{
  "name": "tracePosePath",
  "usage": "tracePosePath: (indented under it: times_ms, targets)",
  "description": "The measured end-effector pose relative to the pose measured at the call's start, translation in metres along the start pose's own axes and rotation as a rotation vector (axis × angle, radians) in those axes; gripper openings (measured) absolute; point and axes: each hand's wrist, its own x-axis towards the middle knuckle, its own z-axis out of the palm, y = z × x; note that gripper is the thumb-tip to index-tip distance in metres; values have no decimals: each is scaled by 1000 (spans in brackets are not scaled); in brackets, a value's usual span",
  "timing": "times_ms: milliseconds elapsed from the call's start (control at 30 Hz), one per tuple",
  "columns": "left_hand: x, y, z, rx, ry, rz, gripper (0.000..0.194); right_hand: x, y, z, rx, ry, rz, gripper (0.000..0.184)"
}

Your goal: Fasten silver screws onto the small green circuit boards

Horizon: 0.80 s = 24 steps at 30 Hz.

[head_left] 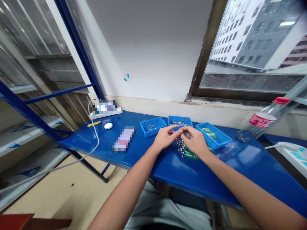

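Head view: left hand (165, 138) touching right hand (196, 140).
Can't tell if closed or holding anything; trays (155, 132) near, likely for reaching.

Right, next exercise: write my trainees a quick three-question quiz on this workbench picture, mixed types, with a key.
1. How many blue trays sit on the blue table?
2. True or false: the plastic bottle has a green cap.
3. Fill the gap: the green pieces with metal ends lie nearer the person's ____ hand.

Key:
1. Three.
2. False: the plastic bottle has a red cap.
3. The right hand.
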Motion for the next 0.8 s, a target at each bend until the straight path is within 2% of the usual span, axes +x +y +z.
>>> tracePosePath:
  times_ms: [167, 300, 400, 533, 667, 800]
  targets:
    - [0, -4, 1, -77, 5, 45, 40, -1, -2, -1, -9, -13, -41, 16]
    - [0, -6, -3, -26, 61, 25, 66, -4, -3, 1, -28, -94, -44, 21]
    - [-3, -6, -6, 37, 94, 27, 76, -6, -7, 1, -35, -81, 0, 20]
    - [-5, -3, -6, 119, 63, 54, 74, -4, -11, -2, 13, -15, 33, 27]
    - [-4, 0, -6, 173, 51, 80, 71, 0, -6, -7, -11, -55, 12, 21]
    - [1, -2, -6, 71, 61, 99, 66, 2, -1, -9, 78, -79, 56, 21]
